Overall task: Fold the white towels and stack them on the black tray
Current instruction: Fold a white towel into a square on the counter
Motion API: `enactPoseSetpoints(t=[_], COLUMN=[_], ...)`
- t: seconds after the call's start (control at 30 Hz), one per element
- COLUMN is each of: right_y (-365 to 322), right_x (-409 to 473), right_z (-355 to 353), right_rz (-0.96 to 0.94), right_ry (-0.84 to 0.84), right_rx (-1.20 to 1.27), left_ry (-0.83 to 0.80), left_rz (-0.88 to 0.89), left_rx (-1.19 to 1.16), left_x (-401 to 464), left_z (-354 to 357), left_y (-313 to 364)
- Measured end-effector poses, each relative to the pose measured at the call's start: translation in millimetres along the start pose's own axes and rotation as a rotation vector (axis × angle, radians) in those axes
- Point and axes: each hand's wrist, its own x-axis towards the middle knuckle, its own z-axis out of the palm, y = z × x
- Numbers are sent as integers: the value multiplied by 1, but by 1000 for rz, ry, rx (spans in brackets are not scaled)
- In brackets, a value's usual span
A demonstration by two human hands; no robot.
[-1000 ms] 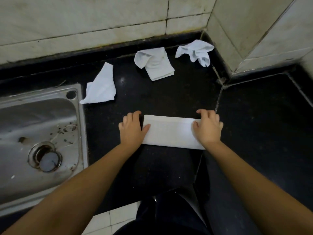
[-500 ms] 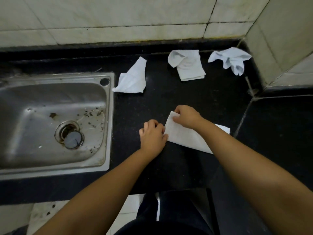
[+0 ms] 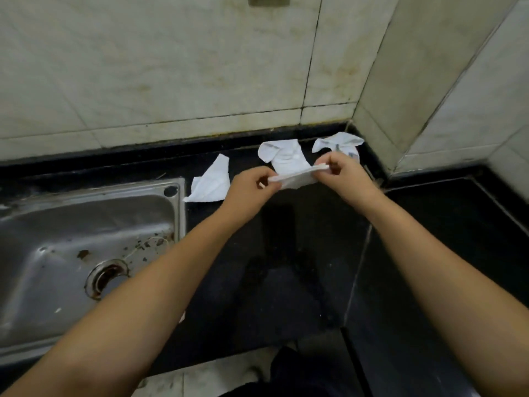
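A folded white towel (image 3: 297, 179) hangs in the air above the black counter (image 3: 286, 267), stretched between both hands. My left hand (image 3: 252, 187) pinches its left end and my right hand (image 3: 343, 173) pinches its right end. Three more white towels lie unfolded along the back of the counter: one (image 3: 211, 181) by the sink corner, one (image 3: 282, 154) partly behind the held towel, and a crumpled one (image 3: 340, 143) in the wall corner. No black tray is in view.
A steel sink (image 3: 86, 245) with a drain (image 3: 104, 277) fills the left. Tiled walls (image 3: 200, 67) close off the back and right corner. A seam (image 3: 357, 267) splits the black counter; a second slab (image 3: 443, 239) extends right.
The folded towel lay flat on the counter under both hands; my right hand folded it over, and now both hands have lifted it off the counter toward the back. The view has tilted upward.
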Motion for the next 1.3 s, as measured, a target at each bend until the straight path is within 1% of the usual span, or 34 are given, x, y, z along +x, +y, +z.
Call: enactPoseSetpoints(t=[0.1,0.2,0.27,0.33,0.37,0.43,0.5,0.57,0.67,0.8,0.9,0.97,1.03,1.1,1.17,1.23,1.3], right_y=[39,71,84,88,88,88,88,91,99,113,118,116,116,116,117,115,112], right_x=[-39,-90,-117,-130,-130,-119,-96,-70,-33,-16,-18,-20,-25,-33,-41,-43,-42], right_z=[20,41,51,53,52,50,51,57,72,92,100,100,98,97,100,104,107], right_rz=[72,227,334,385,396,409,412,404,399,437,387,379,404,435,449,479,516], right_ry=[-126,-316,-439,-492,-488,-440,-356,-270,-182,-125,-107,-98,-88,-97,-121,-124,-116], right_rx=[-75,-137,-136,-99,-64,-3,7,-20,-102,-226,-334,-381,-459,-593,-690,-681,-628], left_ry=[-150,-383,-514,-586,-588,-522,-397,-270,-158,-153,-66,14,80,70,-9,-70,-92], left_rz=[-76,-164,-237,-295,-320,-373,-407,-422,-450,-499,-439,-428,-462,-512,-536,-528,-517], left_rx=[38,70,61,27,7,-34,-40,3,120,304,445,474,466,502,596,645,640], left_x=[-39,-83,-106,-117,-118,-108,-88,-64,-34,-23,-29,-35,-42,-50,-54,-53,-48], left_z=[12,27,37,43,45,46,47,49,58,76,88,91,90,89,92,98,104], left_y=[-34,-63,-77,-85,-88,-89,-90,-91,-99,-112,-115,-112,-111,-110,-108,-105,-100])
